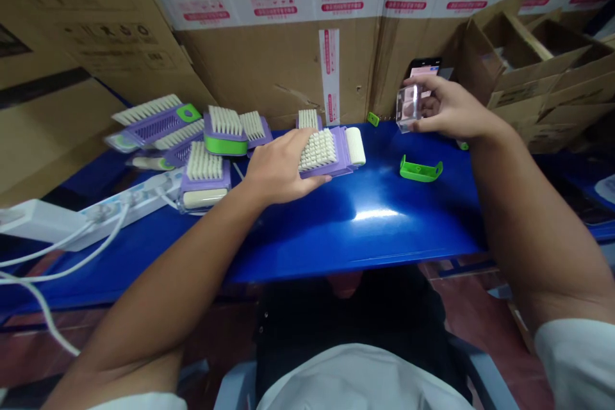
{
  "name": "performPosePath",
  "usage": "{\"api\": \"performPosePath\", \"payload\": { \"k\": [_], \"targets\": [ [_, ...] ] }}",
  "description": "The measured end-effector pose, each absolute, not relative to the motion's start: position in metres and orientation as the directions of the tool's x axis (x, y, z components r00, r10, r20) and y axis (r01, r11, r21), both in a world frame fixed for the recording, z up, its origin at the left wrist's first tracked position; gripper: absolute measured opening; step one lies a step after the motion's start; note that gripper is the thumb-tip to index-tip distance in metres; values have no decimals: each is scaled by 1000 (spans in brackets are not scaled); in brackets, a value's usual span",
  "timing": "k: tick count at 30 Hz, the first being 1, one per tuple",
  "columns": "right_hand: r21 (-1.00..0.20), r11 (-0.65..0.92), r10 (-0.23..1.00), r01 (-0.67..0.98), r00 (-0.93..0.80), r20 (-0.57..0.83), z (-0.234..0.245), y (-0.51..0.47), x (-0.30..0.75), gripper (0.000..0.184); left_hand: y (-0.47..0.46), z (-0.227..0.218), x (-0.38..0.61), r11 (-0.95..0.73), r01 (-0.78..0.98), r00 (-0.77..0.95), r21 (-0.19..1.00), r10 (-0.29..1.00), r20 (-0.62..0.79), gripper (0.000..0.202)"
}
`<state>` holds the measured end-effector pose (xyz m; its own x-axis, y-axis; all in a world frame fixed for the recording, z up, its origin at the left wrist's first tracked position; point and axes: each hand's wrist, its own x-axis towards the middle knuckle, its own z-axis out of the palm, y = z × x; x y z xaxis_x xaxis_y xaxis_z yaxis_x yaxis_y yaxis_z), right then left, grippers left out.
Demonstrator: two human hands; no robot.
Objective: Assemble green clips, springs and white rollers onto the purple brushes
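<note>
Blue glossy table top (358, 246) fills the middle of the frame. The left hand (281, 166) rests on a purple scrubbing brush (331, 152) at centre, its fingers (300, 148) together and pressed over the white bristles. The brush's long axis runs roughly left to right, leading away from those fingers to a pale end piece on the right, so the left hand is plainly the nearer one.

The right hand (454, 109) is raised at upper right, curled around a small clear plastic case (408, 109) with something pink inside. Its thumb and fingers close on the case from opposite sides, holding it clear of the table top.

Seven brushes show in all: the held one, another just behind it, and five overlapping at upper left; more could be hidden in the pile. Between the hands, nearer the right, lies one green U-shaped clip (418, 170). Two small green pieces sit near the far edge, one (373, 118) at centre and one (462, 145) under the right wrist.

One white power strip (120, 202) and one white adapter (38, 219) lie at left, trailing cables. One black phone (425, 67) stands behind the right hand, against a cardboard carton (269, 57); an open carton (538, 70) sits at upper right.
</note>
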<state>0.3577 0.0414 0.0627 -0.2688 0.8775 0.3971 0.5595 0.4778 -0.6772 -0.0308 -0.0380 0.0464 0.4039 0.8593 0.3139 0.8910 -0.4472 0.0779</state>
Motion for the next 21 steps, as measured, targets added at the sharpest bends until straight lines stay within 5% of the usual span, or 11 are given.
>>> {"api": "performPosePath", "payload": {
  "k": [5, 21],
  "targets": [
    [-824, 535, 739, 187, -576, 349, 62, 17, 307, 90, -36, 45, -28, -380, 922, 344, 75, 891, 296, 96],
    [-719, 656, 636, 231, -683, 361, 21, 8, 258, 93, -31, 21, -30, -560, 829, 505, 6, 752, 424, 93]
  ]
}}
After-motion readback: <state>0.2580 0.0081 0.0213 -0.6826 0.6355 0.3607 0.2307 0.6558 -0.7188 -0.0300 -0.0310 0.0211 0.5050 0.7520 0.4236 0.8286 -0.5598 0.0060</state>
